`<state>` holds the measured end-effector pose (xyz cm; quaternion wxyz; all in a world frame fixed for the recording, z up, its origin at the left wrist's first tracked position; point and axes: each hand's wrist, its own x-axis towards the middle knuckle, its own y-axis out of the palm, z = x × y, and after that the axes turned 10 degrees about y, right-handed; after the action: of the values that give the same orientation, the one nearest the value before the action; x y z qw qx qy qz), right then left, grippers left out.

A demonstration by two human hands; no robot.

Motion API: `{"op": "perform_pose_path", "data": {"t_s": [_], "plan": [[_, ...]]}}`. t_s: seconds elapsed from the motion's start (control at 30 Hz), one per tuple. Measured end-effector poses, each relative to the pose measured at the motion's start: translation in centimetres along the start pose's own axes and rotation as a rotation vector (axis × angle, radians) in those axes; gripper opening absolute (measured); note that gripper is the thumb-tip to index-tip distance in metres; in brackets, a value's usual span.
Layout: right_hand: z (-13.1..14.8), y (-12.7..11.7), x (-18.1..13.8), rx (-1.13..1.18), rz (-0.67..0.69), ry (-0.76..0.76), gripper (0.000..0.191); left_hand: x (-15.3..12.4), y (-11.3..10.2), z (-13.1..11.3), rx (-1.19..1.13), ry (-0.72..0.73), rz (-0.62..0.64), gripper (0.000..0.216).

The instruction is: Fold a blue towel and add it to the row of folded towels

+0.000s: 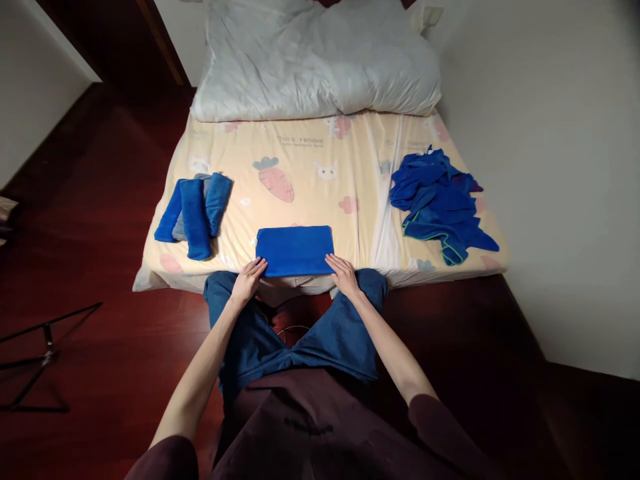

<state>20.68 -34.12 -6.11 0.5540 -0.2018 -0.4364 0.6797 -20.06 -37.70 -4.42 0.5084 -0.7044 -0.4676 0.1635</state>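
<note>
Two bare hands rest at the near edge of a folded blue towel [295, 250], taken here as the landmark. Left hand [249, 279]: fingers extended and flat, tips touching the towel's near-left corner, gripping nothing. Right hand [343, 273]: fingers likewise spread flat, tips on the towel's near-right corner, nothing held. The towel lies as a neat rectangle at the near edge of the mattress [350, 227], which carries a yellow sheet printed with carrots and rabbits. Below the towel, the person's blue-trousered knees [260, 333] meet the mattress edge.

Left of the towel, well apart from it: a group of rolled blue towels [194, 213], lying close together; one among them appears greyer, though the light is too poor to confirm. Right of the towel, well apart: a loose heap of unfolded blue towels [437, 203], some with green edging. Beyond the towel, at the far end of the mattress: a white pillow [315, 60], crumpled.
</note>
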Motion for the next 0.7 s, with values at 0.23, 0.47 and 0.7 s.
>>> {"op": "perform_pose_path", "data": {"t_s": [0.23,0.47,0.7], "plan": [[0.04,0.06,0.24,0.182,-0.094,0.101,0.070,0.16,0.19,0.62,-0.138,-0.036,-0.121,0.067],[0.06,0.13,0.43,0.220,-0.105,0.129,0.064,0.45,-0.09,0.50,-0.199,-0.071,-0.143,0.069],[0.28,-0.03,0.27,0.283,-0.145,0.192,0.048,0.56,-0.60,0.22,-0.308,-0.201,-0.198,0.048]]}}
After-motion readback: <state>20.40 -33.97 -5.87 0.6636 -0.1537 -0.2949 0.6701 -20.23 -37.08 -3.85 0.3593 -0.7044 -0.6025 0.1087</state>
